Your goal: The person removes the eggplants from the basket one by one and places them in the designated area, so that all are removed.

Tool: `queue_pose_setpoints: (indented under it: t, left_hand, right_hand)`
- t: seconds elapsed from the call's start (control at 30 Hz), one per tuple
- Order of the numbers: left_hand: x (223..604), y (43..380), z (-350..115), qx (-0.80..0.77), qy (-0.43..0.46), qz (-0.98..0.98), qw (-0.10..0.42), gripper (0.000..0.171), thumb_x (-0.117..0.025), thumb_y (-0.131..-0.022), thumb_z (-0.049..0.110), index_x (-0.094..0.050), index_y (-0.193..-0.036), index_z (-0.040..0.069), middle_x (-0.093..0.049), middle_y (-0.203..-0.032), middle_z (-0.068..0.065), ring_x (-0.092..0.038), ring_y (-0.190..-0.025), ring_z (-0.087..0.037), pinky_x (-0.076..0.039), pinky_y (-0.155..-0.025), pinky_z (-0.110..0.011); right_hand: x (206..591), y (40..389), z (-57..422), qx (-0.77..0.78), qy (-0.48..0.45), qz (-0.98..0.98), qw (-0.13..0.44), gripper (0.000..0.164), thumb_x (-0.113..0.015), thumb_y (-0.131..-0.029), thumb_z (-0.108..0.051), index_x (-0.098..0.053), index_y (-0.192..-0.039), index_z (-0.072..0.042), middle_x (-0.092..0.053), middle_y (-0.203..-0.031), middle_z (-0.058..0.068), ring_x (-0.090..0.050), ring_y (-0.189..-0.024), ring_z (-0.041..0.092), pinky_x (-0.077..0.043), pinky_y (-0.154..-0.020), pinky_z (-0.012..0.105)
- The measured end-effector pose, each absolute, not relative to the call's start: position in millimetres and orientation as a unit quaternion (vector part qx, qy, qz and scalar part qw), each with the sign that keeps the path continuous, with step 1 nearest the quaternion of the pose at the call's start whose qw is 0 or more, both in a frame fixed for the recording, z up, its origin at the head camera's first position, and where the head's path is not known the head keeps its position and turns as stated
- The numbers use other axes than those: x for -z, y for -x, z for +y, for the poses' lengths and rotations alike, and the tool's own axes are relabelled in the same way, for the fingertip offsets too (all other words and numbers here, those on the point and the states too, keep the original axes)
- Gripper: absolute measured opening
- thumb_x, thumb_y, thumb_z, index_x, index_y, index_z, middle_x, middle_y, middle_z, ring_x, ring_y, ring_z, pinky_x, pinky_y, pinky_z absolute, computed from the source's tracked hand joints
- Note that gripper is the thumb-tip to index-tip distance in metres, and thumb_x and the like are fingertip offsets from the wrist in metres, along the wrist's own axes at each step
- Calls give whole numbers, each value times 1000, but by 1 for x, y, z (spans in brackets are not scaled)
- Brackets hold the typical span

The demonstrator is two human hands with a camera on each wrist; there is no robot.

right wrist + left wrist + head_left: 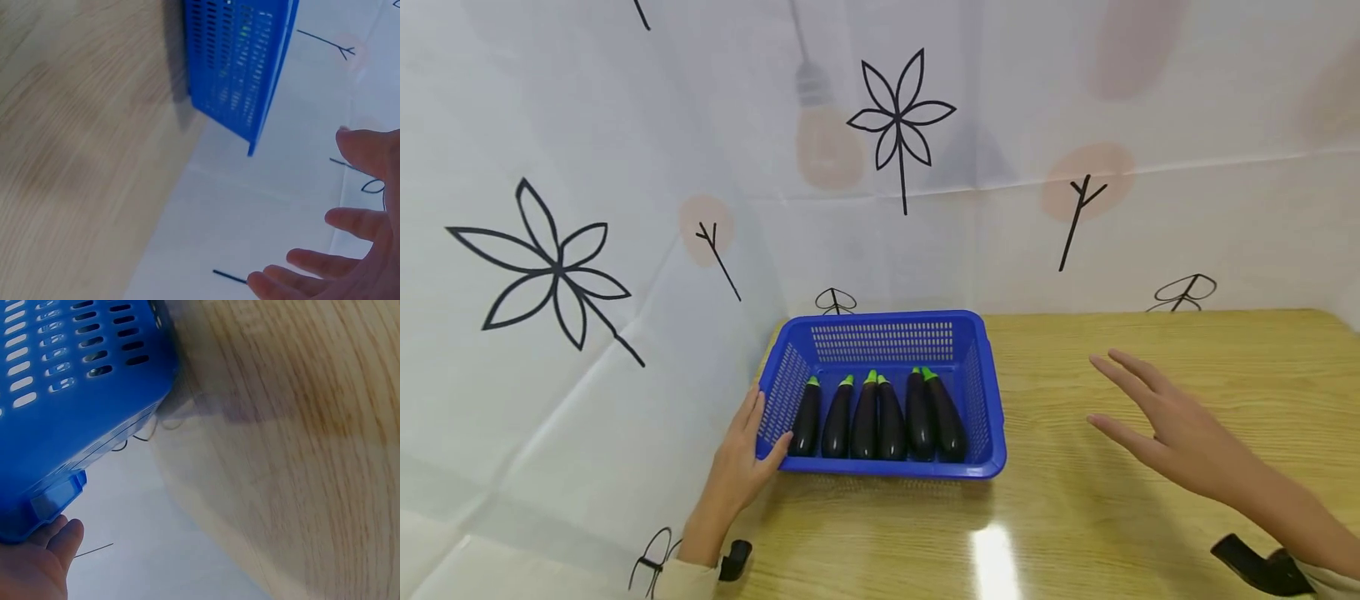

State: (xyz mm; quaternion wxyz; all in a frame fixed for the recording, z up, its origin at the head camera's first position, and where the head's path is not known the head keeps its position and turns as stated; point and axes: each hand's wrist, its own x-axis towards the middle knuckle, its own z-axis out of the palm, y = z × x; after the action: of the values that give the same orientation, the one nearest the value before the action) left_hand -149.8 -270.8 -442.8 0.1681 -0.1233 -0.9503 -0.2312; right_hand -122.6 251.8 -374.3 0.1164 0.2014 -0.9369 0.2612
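A blue plastic basket [891,468] with slotted walls sits on the wooden table, against the left side. Inside it, several dark eggplants [865,421] with green stem ends lie side by side. My left hand [741,458] holds the basket's front left corner, its thumb over the rim and its fingers along the outside. In the left wrist view, fingers [64,544] show below the basket's rim lug, and the thumb is hidden. To the right of the basket, my right hand [1180,433] hovers over the table with spread fingers and holds nothing.
The wooden table [1075,517] extends to the right of and in front of the basket. A white cloth [1000,250] printed with black plant drawings hangs behind the table and along its left side. Dark bands [1258,567] are around both wrists.
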Motion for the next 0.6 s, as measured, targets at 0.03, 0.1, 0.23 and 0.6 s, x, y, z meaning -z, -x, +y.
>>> queue_pose_setpoints:
  t: [0.03,0.1,0.23,0.6]
  left_hand:
    - [443,150,-270,232,121,-951,162,81,-62,-89,39,-25,-147,-3,-19,-155,-16,-28,-135,-39,-34,-98,-60]
    - [442,150,-270,238,113,-953,148,85,-63,-88,42,-22,-148,-2,-15,-156,-14,-26,-137,-39,-32,-100,-60]
    - [441,147,-272,243,100,-956,130,92,-64,-85,47,-19,-150,0,-12,-157,-11,-24,-137,-39,-30,-101,-60]
    - [442,150,-271,250,98,-954,132,93,-65,-84,49,-20,-150,1,-12,-158,-8,-23,-138,-38,-30,-102,-61]
  right_hand:
    - [374,124,249,-265,-202,-936,115,74,-69,-87,-27,-29,-150,-25,-32,-147,19,-44,-116,49,-41,-74,64]
    - [373,127,245,-268,-208,-933,116,73,-68,-87,-28,-30,-149,-24,-33,-145,20,-43,-117,49,-40,-75,65]
    - [374,134,234,-275,-231,-926,119,70,-68,-88,-28,-33,-148,-19,-36,-143,20,-42,-119,48,-39,-78,66]
    - [374,148,206,-295,-252,-915,112,61,-66,-89,-30,-42,-142,-11,-42,-139,19,-42,-122,44,-39,-86,64]
